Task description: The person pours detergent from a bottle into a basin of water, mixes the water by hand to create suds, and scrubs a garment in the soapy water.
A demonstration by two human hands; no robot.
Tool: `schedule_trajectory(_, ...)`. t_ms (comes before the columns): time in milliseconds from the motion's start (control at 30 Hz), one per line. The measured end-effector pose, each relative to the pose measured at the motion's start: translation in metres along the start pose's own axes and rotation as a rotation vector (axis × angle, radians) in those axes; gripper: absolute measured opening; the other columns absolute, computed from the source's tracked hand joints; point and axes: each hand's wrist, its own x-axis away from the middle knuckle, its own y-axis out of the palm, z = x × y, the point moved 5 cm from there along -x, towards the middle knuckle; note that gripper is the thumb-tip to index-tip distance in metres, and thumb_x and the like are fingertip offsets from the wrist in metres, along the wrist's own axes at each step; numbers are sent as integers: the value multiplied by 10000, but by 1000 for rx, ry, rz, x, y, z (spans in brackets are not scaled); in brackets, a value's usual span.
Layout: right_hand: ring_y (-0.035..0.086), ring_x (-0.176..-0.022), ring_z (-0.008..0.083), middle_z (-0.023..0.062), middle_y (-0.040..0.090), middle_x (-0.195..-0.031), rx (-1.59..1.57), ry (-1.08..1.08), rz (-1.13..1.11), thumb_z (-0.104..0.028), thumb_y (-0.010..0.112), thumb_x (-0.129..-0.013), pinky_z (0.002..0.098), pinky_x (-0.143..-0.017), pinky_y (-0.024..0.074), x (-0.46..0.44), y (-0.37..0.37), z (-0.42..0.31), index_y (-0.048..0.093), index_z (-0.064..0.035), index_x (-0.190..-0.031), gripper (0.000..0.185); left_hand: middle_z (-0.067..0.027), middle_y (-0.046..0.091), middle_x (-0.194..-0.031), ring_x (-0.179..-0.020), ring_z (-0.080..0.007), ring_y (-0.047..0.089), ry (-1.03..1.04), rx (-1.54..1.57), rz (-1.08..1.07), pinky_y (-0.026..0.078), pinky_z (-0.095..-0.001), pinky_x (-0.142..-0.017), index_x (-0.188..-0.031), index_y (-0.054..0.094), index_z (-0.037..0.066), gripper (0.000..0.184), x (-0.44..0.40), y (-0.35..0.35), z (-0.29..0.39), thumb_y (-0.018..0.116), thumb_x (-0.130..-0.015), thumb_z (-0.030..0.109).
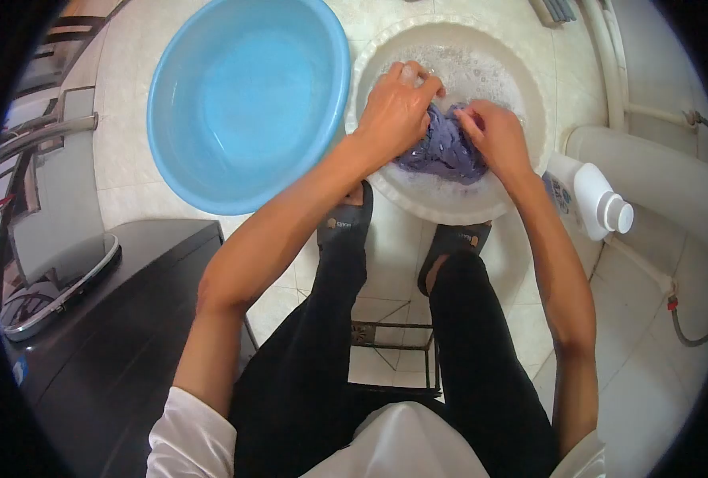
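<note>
Small lettering marks my two dark slippers (344, 226), too small to read surely; the label on one white bottle (595, 199) is mostly turned away. Two basins sit side by side: a blue basin (250, 95) and a cream basin (419, 205) of sudsy water, where one purple cloth (449, 155) lies partly submerged. My right hand (499, 137) pinches the cloth; my left hand (395, 107) curls against it, its grip hidden, so I cannot tell.

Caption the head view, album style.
Left hand and right hand at purple cloth in a sudsy basin, blue tub alongside.
</note>
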Motion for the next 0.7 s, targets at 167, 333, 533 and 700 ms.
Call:
schedule_trajectory(167,613,-1004,368,186,646,-1064,-74,-207,25,-166,770,-797,443,-888,497,-22,45,17,691,-38,-1007,259,-169,701,-910,-840,-391,665,-347,-148,-447,544,-473,-788,-978,658,65,327,-1,49,-52,738,-663,99)
schedule_trajectory(333,572,-1088,394,185,598,-1122,265,-93,-48,-150,811,-737,462,-931,488,-22,37,23,703,-43,-978,286,-185,683,-815,-762,-357,658,-334,86,-353,526,-427,-711,-886,663,9,236,-13,11,-44,719,-689,125)
schedule_trajectory(533,578,-1105,392,174,609,-1163,248,-162,7,-138,801,-741,447,-940,491,-27,9,12,701,-37,-1008,303,-131,655,-715,-692,-240,629,-559,533,-414,477,-370,-639,-819,674,4,188,-11,13,-41,695,-729,167)
schedule_trajectory(700,625,-1066,385,227,661,-1114,-106,-130,-309,-156,782,-760,439,-932,488,-27,44,12,662,4,-1069,368,-162,668,-731,-690,-231,617,-623,759,-284,475,-375,-651,-810,692,-17,275,-5,29,-47,697,-761,254)
